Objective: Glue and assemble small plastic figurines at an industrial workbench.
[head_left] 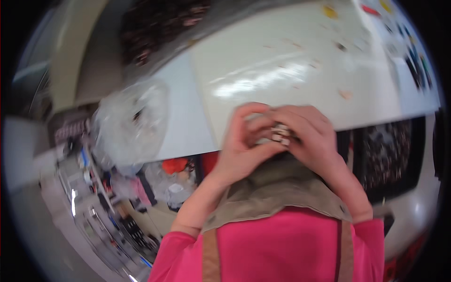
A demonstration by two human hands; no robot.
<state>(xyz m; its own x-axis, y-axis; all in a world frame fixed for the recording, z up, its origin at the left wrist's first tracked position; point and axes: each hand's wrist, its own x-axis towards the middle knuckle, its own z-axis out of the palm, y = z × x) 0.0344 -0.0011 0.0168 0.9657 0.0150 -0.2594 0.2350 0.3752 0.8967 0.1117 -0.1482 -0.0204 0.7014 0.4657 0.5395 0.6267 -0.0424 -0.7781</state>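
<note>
Close in front of my body, at the near edge of the white table (263,61), both hands are brought together. A cluster of small, pale, blocky pieces (281,134) with dark gaps shows between them; blur hides their exact kind. My left hand (244,136) curls around the cluster from the left, its thumb pressed along the near side. From the right, my right hand (310,134) closes over the same cluster, its fingers bent and partly hidden.
A clear plastic bag (134,122) lies at the table's left corner. Dark bins of coppery pieces stand at the far left (159,28) and right (385,155). Small scraps (345,94) dot the tabletop, and pen-like tools (416,66) lie far right. An olive apron (277,188) covers my front.
</note>
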